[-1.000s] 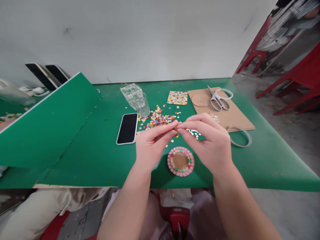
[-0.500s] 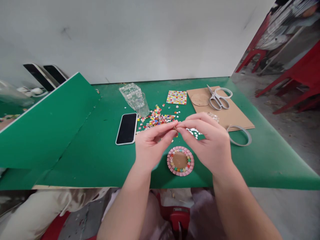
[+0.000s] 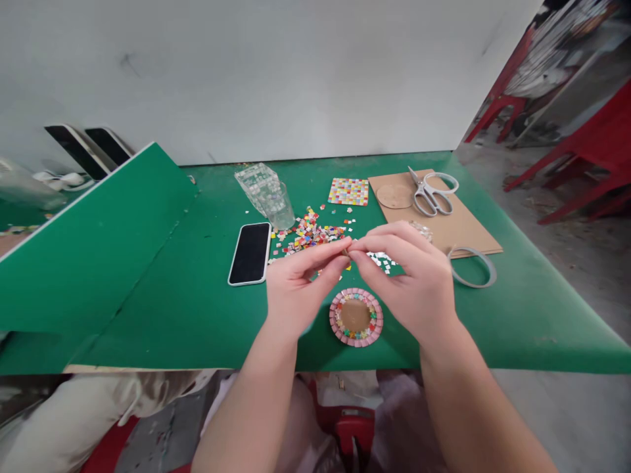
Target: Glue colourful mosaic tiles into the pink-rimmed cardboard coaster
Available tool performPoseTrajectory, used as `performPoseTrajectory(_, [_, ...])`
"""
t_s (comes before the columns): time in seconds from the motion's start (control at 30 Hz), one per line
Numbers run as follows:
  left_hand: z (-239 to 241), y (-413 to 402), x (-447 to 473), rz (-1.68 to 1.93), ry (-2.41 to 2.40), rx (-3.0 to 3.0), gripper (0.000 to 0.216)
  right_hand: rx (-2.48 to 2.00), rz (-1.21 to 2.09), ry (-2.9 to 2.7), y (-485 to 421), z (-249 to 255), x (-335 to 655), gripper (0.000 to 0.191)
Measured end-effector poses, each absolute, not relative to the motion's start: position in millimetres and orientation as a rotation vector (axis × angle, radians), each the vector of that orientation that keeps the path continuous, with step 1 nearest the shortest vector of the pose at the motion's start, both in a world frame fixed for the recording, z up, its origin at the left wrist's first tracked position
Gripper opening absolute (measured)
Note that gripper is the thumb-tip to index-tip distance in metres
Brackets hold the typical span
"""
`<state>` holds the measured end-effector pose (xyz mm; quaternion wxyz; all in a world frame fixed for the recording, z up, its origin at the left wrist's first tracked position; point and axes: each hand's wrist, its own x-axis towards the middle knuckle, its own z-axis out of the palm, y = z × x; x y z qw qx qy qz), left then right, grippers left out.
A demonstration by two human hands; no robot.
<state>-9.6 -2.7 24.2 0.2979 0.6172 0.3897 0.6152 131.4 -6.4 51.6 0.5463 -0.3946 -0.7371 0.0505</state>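
My left hand (image 3: pixel 300 282) and my right hand (image 3: pixel 411 279) meet fingertip to fingertip above the green table (image 3: pixel 197 295). Both pinch one tiny piece between thumb and forefinger; it is too small to name. Just below them lies a round coaster (image 3: pixel 355 317) with a ring of pink and coloured mosaic tiles and a bare brown centre. Behind the hands a heap of small coloured tiles (image 3: pixel 310 235) is scattered, with some white tiles (image 3: pixel 382 259) partly hidden by my right hand.
A black phone (image 3: pixel 250 253) lies left of the tiles, a clear glass (image 3: pixel 276 200) behind it. A finished square mosaic (image 3: pixel 349 192), brown board (image 3: pixel 468 226) with scissors (image 3: pixel 431 192), and a tape ring (image 3: pixel 473 266) sit at right. A raised green sheet (image 3: pixel 98 230) stands at left.
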Motion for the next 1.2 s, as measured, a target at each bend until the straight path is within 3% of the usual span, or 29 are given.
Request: performPoseTrajectory(1.2, [29.8,-2.6,-15.5,1.665,1.224,2.341,0.033,-0.965,-0.052,-1.823,-2.7,47.8,129.8,0.011])
